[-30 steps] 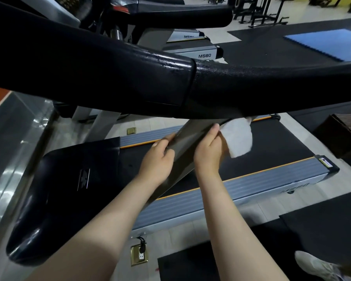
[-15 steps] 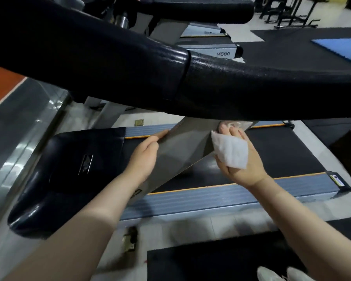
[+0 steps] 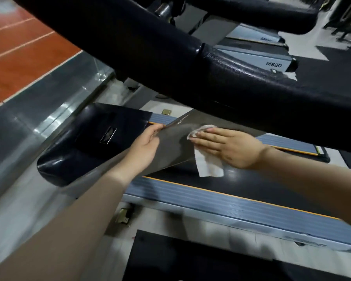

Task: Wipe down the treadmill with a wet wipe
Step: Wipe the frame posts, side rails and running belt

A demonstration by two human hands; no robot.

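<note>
Wet wipe (image 3: 208, 166) partly hidden under right hand (image 3: 229, 147); floor socket (image 3: 124, 217) blurred; both forearms cut off.

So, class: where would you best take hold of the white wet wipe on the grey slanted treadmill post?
Grip the white wet wipe by its loose lower corner, from below; the right hand presses its upper part flat on the post.

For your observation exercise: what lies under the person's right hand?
A white wet wipe, pressed flat by the right hand against the treadmill's grey upright. The wipe's middle and the metal beneath are covered.
</note>
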